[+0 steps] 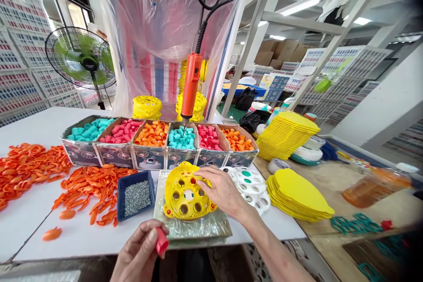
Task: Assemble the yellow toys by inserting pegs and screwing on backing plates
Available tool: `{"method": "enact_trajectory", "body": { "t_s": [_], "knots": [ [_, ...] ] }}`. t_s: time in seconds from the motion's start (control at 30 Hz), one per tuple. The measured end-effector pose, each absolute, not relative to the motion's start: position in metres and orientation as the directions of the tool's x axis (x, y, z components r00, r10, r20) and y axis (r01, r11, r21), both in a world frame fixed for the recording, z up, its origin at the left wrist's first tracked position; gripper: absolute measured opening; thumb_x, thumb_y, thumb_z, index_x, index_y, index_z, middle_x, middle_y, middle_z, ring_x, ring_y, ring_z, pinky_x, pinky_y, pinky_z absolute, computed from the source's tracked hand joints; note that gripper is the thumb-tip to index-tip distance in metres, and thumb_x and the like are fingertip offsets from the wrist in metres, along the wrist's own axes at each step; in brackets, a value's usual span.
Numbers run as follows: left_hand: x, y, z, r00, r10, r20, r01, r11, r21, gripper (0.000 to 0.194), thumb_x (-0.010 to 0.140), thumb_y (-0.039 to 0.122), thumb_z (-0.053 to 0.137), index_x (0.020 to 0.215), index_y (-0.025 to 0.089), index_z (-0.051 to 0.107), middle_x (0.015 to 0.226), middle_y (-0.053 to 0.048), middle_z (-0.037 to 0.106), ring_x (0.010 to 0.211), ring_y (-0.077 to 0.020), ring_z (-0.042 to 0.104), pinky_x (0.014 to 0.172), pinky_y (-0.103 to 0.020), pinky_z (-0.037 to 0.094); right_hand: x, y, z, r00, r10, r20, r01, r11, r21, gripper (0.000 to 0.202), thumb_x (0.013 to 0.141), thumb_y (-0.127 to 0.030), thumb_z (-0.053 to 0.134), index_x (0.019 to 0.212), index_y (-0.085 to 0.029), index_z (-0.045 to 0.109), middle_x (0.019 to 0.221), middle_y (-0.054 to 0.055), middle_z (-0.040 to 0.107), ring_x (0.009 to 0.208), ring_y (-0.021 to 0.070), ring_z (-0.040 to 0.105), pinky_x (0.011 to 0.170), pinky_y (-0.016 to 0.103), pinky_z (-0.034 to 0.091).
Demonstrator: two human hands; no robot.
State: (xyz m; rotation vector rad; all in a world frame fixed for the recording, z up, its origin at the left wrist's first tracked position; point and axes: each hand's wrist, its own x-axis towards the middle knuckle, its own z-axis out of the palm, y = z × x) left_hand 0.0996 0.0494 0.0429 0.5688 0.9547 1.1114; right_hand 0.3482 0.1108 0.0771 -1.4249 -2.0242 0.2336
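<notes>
A round yellow plastic part with several holes [185, 196] lies on a plastic-wrapped pad [194, 228] at the table's front edge. My right hand [222, 189] rests its fingertips on the part's upper right rim. My left hand [140, 253] is low, at the table edge, fingers closed around a small red plastic tube [161, 241]. An orange electric screwdriver [191, 86] hangs on a black cable above the boxes.
A row of cardboard boxes [148, 156] holds teal, pink and orange tubes. A blue tray of screws [136, 196] sits left of the pad, orange pieces [89, 187] beyond it. White parts [253, 185], stacked yellow sheets [297, 191] and a fan [81, 57] stand around.
</notes>
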Motion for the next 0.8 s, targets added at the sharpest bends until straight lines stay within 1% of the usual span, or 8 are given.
{"method": "enact_trajectory", "body": {
  "t_s": [0.1,0.17,0.3,0.4,0.5,0.63,0.7,0.8],
  "knots": [
    [0.113,0.051,0.053,0.117,0.912,-0.394,-0.611,0.379,0.696,0.038,0.058,0.038,0.097,0.087,0.019,0.080,0.087,-0.003,0.075,0.073,-0.0142,0.065,0.062,-0.020,0.056,0.336,0.090,0.088,-0.181,0.898,0.401,0.675,0.410,-0.614,0.018,0.096,-0.031,0.064,0.108,-0.025,0.076,0.111,0.006,0.077,0.105,0.0250,0.071,0.098,0.042,0.054],
    [0.121,0.052,0.057,0.123,0.895,-0.429,-0.677,0.392,0.623,0.036,0.058,0.029,0.098,0.087,0.018,0.079,0.087,-0.003,0.075,0.070,-0.0129,0.066,0.063,-0.020,0.059,0.325,0.074,0.096,-0.211,0.890,0.403,0.601,0.444,-0.665,0.021,0.092,-0.039,0.071,0.110,-0.029,0.075,0.111,0.005,0.077,0.108,0.0259,0.071,0.097,0.040,0.056],
    [0.130,0.052,0.056,0.160,0.896,-0.414,-0.728,0.390,0.563,0.030,0.063,0.022,0.095,0.087,0.017,0.078,0.087,-0.003,0.075,0.073,-0.0136,0.069,0.069,-0.021,0.062,0.305,0.054,0.100,-0.245,0.854,0.459,0.551,0.513,-0.659,0.035,0.082,-0.044,0.080,0.114,-0.033,0.073,0.113,0.005,0.076,0.107,0.0271,0.071,0.096,0.041,0.058],
    [0.131,0.052,0.055,0.172,0.898,-0.404,-0.734,0.390,0.555,0.036,0.059,0.024,0.098,0.088,0.018,0.078,0.094,-0.005,0.076,0.078,-0.0149,0.070,0.071,-0.022,0.062,0.296,0.051,0.096,-0.228,0.849,0.477,0.548,0.517,-0.657,0.032,0.083,-0.044,0.080,0.112,-0.032,0.072,0.110,0.005,0.075,0.104,0.0263,0.071,0.092,0.039,0.058],
    [0.131,0.052,0.058,0.180,0.900,-0.396,-0.715,0.396,0.575,0.039,0.056,0.026,0.099,0.087,0.018,0.077,0.093,-0.003,0.076,0.079,-0.0142,0.070,0.072,-0.021,0.061,0.290,0.051,0.092,-0.213,0.850,0.483,0.543,0.513,-0.664,0.027,0.086,-0.045,0.077,0.108,-0.029,0.071,0.104,0.005,0.074,0.097,0.0244,0.070,0.085,0.036,0.058],
    [0.132,0.051,0.058,0.180,0.925,-0.334,-0.672,0.364,0.645,0.035,0.056,0.030,0.099,0.081,0.019,0.077,0.088,0.000,0.074,0.080,-0.0127,0.069,0.076,-0.019,0.059,0.286,0.047,0.091,-0.171,0.853,0.493,0.529,0.501,-0.685,0.015,0.092,-0.041,0.070,0.099,-0.028,0.071,0.092,0.004,0.074,0.087,0.0226,0.070,0.078,0.034,0.057],
    [0.131,0.050,0.056,0.170,0.942,-0.289,-0.635,0.329,0.699,0.034,0.058,0.032,0.098,0.082,0.020,0.078,0.091,-0.001,0.076,0.087,-0.0157,0.070,0.082,-0.021,0.060,0.288,0.048,0.091,-0.164,0.865,0.473,0.514,0.485,-0.708,0.013,0.094,-0.040,0.068,0.099,-0.028,0.072,0.093,0.004,0.074,0.088,0.0224,0.070,0.080,0.034,0.057],
    [0.128,0.046,0.051,0.156,0.961,-0.227,-0.513,0.276,0.813,0.034,0.065,0.037,0.094,0.090,0.021,0.079,0.099,-0.006,0.078,0.097,-0.0233,0.072,0.088,-0.028,0.060,0.301,0.061,0.089,-0.120,0.893,0.433,0.549,0.423,-0.721,0.017,0.095,-0.039,0.066,0.106,-0.028,0.073,0.103,0.005,0.075,0.097,0.0231,0.069,0.086,0.035,0.056]
  ]
}}
